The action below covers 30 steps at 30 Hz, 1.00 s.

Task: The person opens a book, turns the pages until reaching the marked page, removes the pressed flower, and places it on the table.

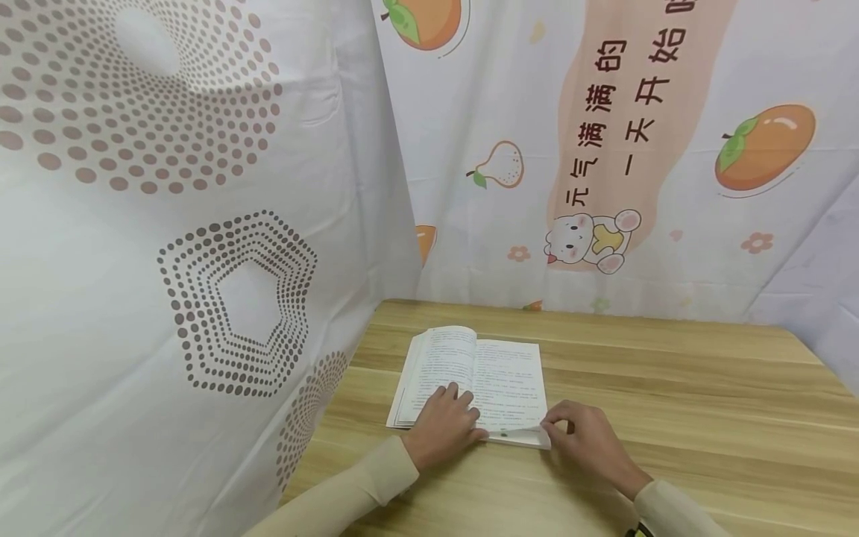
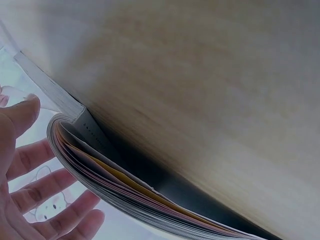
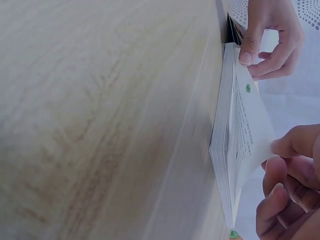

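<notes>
An open book (image 1: pixel 506 380) with printed pages lies on the wooden table. Across its lower middle, near the spine, rests my left hand (image 1: pixel 444 425), fingers spread on the left page and thumb by the bottom edge. In the left wrist view, the book's curved stack of pages (image 2: pixel 115 175) shows beside the left hand (image 2: pixel 40 190). My right hand (image 1: pixel 590 440) pinches the lower right corner of a page between thumb and finger. That page (image 3: pixel 257 125) is lifted a little off the stack in the right wrist view, held by the right hand (image 3: pixel 295 180).
The wooden table (image 1: pixel 671 388) extends to the right of the book. A white dotted curtain (image 1: pixel 201 298) hangs close on the left. Behind the table hangs a printed cloth (image 1: pixel 490 246) with fruit drawings and writing.
</notes>
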Available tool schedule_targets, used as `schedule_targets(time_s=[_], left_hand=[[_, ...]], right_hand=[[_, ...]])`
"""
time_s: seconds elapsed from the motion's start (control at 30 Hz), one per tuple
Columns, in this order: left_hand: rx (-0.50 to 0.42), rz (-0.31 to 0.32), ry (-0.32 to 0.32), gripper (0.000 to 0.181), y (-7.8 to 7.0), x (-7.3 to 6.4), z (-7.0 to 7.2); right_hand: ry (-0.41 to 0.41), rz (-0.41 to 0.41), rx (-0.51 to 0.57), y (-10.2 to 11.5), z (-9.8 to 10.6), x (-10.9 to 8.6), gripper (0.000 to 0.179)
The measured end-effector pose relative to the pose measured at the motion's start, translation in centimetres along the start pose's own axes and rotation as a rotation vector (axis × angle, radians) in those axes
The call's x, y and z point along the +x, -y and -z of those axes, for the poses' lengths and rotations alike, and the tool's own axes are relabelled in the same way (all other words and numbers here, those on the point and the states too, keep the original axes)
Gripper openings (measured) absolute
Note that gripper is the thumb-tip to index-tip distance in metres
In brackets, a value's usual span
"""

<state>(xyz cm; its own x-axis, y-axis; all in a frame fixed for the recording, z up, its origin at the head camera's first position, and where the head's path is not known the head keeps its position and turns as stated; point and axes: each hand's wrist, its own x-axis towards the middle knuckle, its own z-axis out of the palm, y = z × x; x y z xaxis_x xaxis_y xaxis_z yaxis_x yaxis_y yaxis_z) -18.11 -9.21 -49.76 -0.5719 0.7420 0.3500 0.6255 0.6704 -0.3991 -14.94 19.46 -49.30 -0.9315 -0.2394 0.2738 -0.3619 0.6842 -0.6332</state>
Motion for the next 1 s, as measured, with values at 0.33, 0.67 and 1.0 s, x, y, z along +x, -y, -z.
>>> schedule_targets(time_s=[0.33,0.67,1.0], left_hand=[[0.010,-0.002,-0.014,0.051,0.0,0.0,-0.3],[0.048,0.073,-0.007,0.029,-0.3,0.3,-0.3],[-0.078,0.099,-0.362,0.077,0.1,0.1,-1.0]], right_hand=[[-0.056,0.045,-0.010,0.0,-0.1,0.1,0.008],[-0.138,0.074,-0.007,-0.5,-0.1,-0.1,0.035],[0.049,-0.004,-0.007,-1.0,-0.6,-0.3,0.033]])
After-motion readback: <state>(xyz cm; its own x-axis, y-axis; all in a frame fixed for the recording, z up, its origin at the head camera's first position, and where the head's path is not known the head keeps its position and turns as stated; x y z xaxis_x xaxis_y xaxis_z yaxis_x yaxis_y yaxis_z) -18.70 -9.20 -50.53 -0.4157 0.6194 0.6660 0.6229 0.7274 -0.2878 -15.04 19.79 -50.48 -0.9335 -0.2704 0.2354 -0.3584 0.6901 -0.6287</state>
